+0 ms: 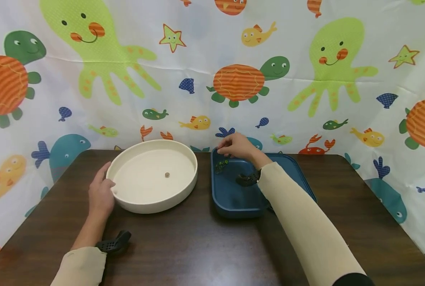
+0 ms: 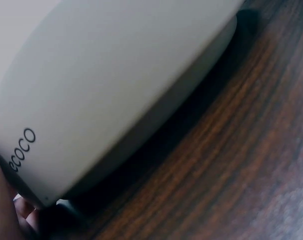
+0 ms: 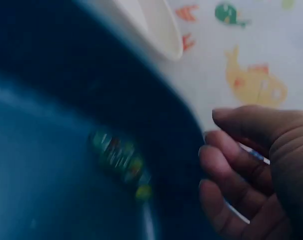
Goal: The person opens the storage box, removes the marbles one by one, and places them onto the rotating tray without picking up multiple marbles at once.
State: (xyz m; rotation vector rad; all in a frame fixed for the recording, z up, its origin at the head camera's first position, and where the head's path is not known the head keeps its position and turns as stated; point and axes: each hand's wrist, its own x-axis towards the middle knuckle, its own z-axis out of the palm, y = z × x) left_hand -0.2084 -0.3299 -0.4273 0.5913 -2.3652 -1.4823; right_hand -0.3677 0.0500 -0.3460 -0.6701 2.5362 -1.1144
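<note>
My left hand (image 1: 102,190) grips the left side of a round cream tray (image 1: 151,208), thumb at the rim. In the left wrist view its fingers curl at the lower edge of the tray (image 2: 116,75), beside the "ecoco" lettering. A small round greyish piece (image 1: 167,174) lies inside the tray. My right hand (image 1: 239,146) is over the far left corner of a blue rectangular bin (image 1: 239,210). In the right wrist view its fingers bend loosely, fingertips right at the rim, nothing between them and the thumb. Shiny green and yellow pieces (image 3: 121,157) cluster inside the bin's left side, blurred.
Partly behind my right forearm, another blue piece with a ridged rim (image 1: 294,169) stands against the bin's right side. Everything rests on a dark wooden table (image 1: 183,246). A sea-animal curtain (image 1: 198,59) hangs along the table's far edge.
</note>
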